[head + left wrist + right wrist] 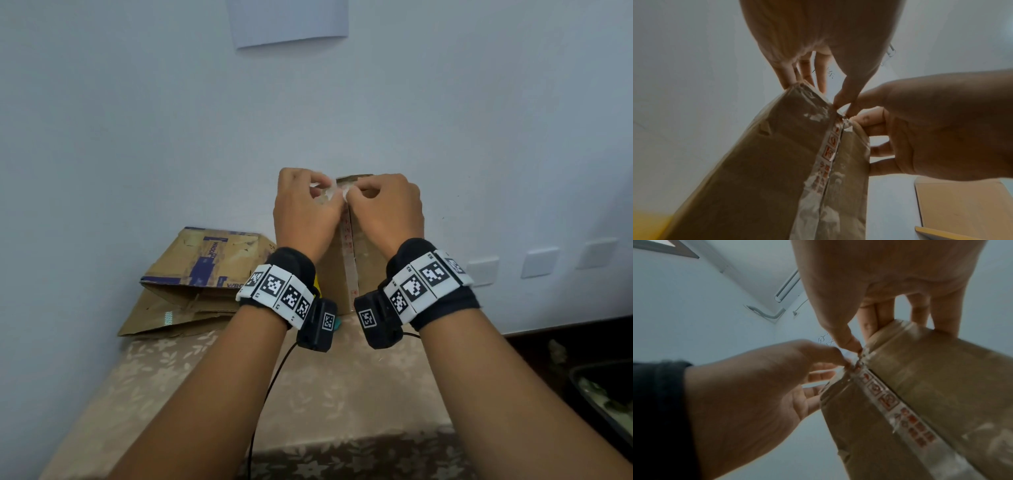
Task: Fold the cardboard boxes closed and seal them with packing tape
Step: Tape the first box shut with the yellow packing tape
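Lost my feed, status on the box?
Left hand, right hand both pinching tape at upright box top seam. Nothing obstructing.

A brown cardboard box (346,270) stood upright on the table's far side, printed tape strip (350,260) down its seam. Left of it lay a flattened, blue-printed cardboard box (202,270).

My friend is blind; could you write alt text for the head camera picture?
Two hands, left hand and right hand, pinch clear tape at the top of an upright cardboard box on a table; flattened cartons lie to the left.
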